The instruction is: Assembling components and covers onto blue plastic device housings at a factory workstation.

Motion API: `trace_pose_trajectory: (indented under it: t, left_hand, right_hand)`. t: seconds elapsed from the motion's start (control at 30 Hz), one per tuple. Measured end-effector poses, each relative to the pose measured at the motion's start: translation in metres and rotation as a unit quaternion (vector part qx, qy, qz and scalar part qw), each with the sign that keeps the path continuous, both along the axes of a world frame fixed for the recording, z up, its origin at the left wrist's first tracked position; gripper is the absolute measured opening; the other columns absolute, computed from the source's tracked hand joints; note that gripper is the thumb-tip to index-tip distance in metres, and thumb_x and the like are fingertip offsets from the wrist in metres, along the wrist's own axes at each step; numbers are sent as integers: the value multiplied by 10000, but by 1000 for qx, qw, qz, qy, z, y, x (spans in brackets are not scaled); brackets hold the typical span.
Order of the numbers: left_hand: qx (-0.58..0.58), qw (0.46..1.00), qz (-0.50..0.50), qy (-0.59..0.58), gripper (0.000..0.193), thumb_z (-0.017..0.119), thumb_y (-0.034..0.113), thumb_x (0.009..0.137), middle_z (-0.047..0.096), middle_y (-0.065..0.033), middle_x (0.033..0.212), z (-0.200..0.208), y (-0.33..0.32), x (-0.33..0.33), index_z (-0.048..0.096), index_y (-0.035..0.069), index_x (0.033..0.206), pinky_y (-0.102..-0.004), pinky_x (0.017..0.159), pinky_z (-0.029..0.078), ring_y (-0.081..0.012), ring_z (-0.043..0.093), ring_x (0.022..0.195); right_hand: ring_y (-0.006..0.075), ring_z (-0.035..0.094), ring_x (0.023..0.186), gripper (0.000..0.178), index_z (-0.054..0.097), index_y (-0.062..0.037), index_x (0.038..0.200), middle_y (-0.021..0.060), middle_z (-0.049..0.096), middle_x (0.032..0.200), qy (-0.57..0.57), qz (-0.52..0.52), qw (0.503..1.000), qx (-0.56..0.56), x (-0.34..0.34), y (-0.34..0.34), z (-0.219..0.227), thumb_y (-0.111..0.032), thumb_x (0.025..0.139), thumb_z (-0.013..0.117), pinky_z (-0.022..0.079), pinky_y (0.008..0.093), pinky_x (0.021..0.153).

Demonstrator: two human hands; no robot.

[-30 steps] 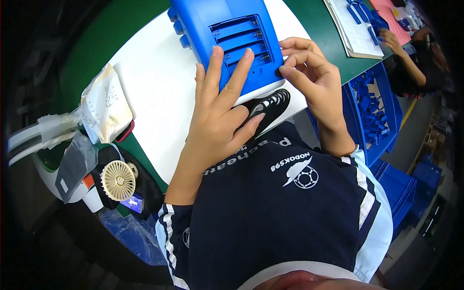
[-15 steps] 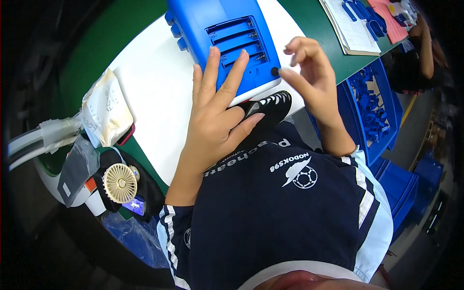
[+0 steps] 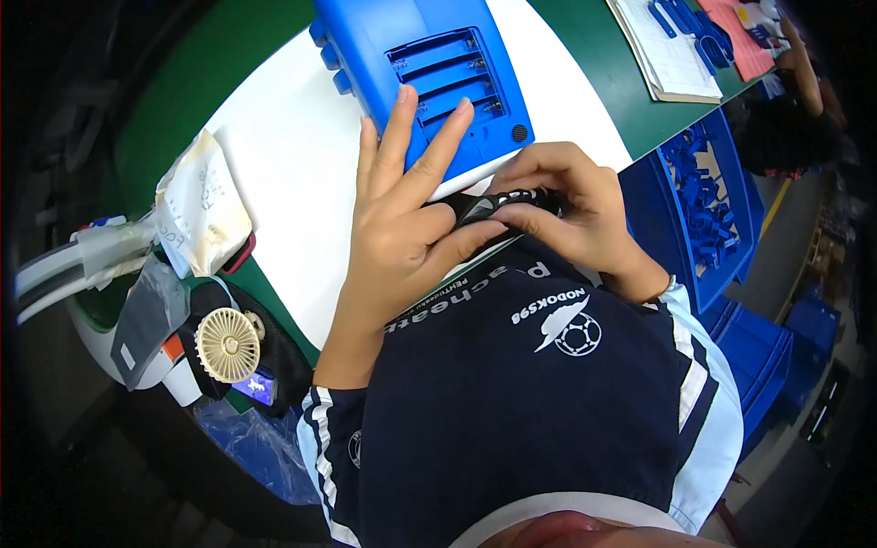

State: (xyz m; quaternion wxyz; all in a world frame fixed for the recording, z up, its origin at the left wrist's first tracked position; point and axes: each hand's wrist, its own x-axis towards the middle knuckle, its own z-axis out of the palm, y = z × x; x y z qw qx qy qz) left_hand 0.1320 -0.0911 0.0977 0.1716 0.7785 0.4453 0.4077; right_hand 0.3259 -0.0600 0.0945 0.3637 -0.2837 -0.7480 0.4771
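Note:
A blue plastic case (image 3: 375, 55) with a white edge lies with its battery compartment facing up. Springs and contacts show in the compartment, and no batteries. A round black pad (image 3: 520, 133) sits on the case's near right corner. Below it, a curved black strip with white shapes (image 3: 489, 205) is between my hands. My left hand (image 3: 388, 215) pinches its left end with thumb and forefinger, while its other fingers stretch onto the case. My right hand (image 3: 585, 205) is closed on the strip's right end, its fingertips partly hidden.
Case and hands are over a white board (image 3: 283, 137) on a green table (image 3: 594, 55). A handheld fan (image 3: 227, 345) and a paper packet (image 3: 201, 201) are at left. At right stand a blue bin of parts (image 3: 671, 219) and a paper pad (image 3: 639, 46). Another person's arm (image 3: 804, 78) shows beyond.
My right hand has come down from beside the round pad to the black strip and closed on it. The strip is now bent and tilted. My left hand has barely moved.

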Motion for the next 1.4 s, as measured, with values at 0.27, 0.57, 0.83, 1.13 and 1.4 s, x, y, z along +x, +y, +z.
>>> trace_pose_trajectory:
  t: [0.27,0.57,0.83,1.13,1.4]
  left_hand:
    - [0,1000,-7,13,300,712,130,679,495,-149,1311,-1,5,-3,517,9,486,-616,1042,110,-388,218,1355]
    - [-24,1000,-11,-13,315,672,103,722,478,-178,1318,0,-1,-5,466,-6,510,-607,1045,88,-410,202,1354]
    - [-27,999,-12,-24,310,640,103,758,465,-173,1333,1,1,-3,477,-17,523,-603,1048,95,-413,198,1353]
    - [-20,1000,-9,-12,301,632,121,768,458,-147,1345,0,-1,-3,508,-13,529,-604,1051,99,-412,189,1355]
    - [0,1000,-7,-8,305,641,134,764,466,-135,1341,-5,-1,-4,519,-13,527,-615,1043,112,-405,206,1351]
  right_hand:
    - [233,629,939,254,404,4,964,228,630,974,-6,7,999,-44,8,9,2,56,813,602,486,286,810]
    - [266,609,961,179,489,15,896,226,592,1015,52,-24,998,7,1,13,1,114,782,584,497,349,827]
    - [264,593,948,171,549,-14,834,131,580,911,25,-68,975,208,-4,42,23,36,723,669,470,327,814]
    - [94,543,874,83,600,-15,857,46,589,1065,135,-33,990,-7,-38,157,28,-90,835,629,436,237,781]
    - [75,534,822,71,598,-20,834,26,603,956,122,-10,992,-20,-45,168,25,-86,838,625,428,219,755]
